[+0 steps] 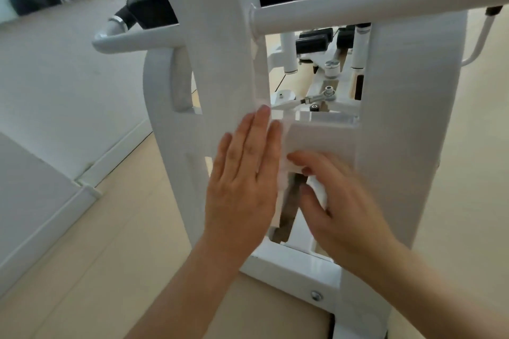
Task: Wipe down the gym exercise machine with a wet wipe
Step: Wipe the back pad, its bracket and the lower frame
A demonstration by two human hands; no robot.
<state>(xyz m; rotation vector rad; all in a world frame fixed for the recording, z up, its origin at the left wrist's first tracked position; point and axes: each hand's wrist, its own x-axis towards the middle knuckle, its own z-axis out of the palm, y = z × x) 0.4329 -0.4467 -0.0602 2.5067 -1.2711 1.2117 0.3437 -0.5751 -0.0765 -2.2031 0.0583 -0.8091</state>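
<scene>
White and crumpled, the wet wipe (319, 192) sits at the inner edge of the gym machine's left upright (220, 63). Your right hand (338, 201) pinches it with curled fingers. Your left hand (242, 181) lies flat just beside it, fingers straight, above the pale wooden floor (110, 256).

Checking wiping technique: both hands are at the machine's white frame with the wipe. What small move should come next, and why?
Probably slide the flat left hand down the white upright, dragging the wet wipe that seems to lie beneath its fingers; the right hand pinches the wipe's other end beside the cross plate.
</scene>
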